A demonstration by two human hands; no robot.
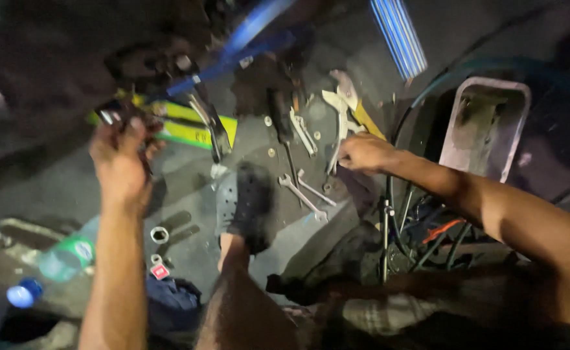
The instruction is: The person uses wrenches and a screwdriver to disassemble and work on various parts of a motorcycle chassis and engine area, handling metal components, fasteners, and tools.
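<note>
Nearest the camera, the person's knee (246, 317) leads to a dark shoe (249, 204). Left of the shoe, left hand (122, 159) fingers curl around a small metal tool (113, 115). Right of it, right hand (364, 153) fingers pinch a wrench (337, 139); more spanners (303, 194) lie beside the shoe.

Tools crowded the floor (188, 188) ahead: spanners (304, 191), a screwdriver (280, 120) and white-handled pliers (338, 120) lay close together, leaving little bare ground between them. A foot in a dark perforated clog (249, 204) blocked the middle. Left of it a patch of floor lay open, broken only by a small socket (159, 234). A metal tray (486, 126) and hose (466, 68) closed off the right side.
</note>
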